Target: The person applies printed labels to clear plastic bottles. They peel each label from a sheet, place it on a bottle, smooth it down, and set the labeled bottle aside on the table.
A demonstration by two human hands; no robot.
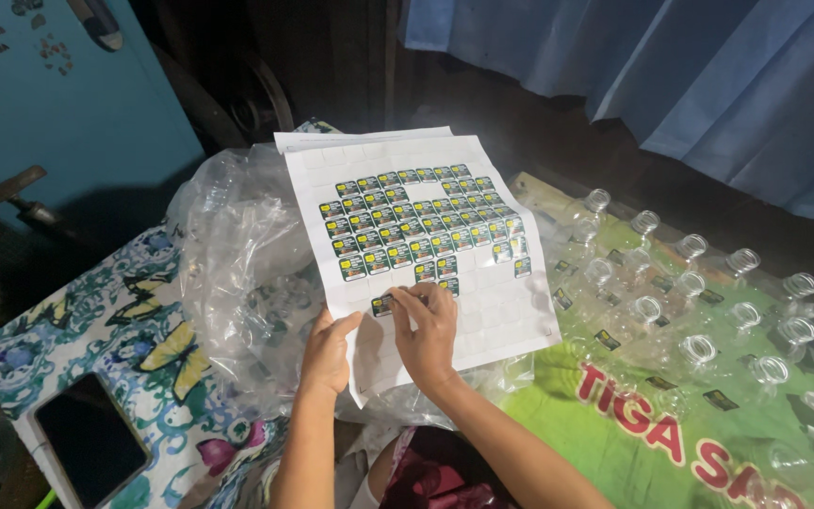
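Black phone (91,438) is lying far left on the butterfly-print cloth (157,330). Your left hand (329,353) is gripping the bottom edge of the sticker sheet (426,250), thumb on top. Just right of it, your right hand (429,332), the nearer one, is pinching a small green-and-black sticker (383,304), its long side running left-right. Clear plastic bottles (699,349) are standing farther right.

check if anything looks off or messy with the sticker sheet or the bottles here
Nothing looks damaged or spilled. The sticker sheet lies slightly askew on a crumpled plastic bag, partly peeled. The left hand steadies its edge; the right hand lifts one sticker. The clear bottles stand upright in rows.
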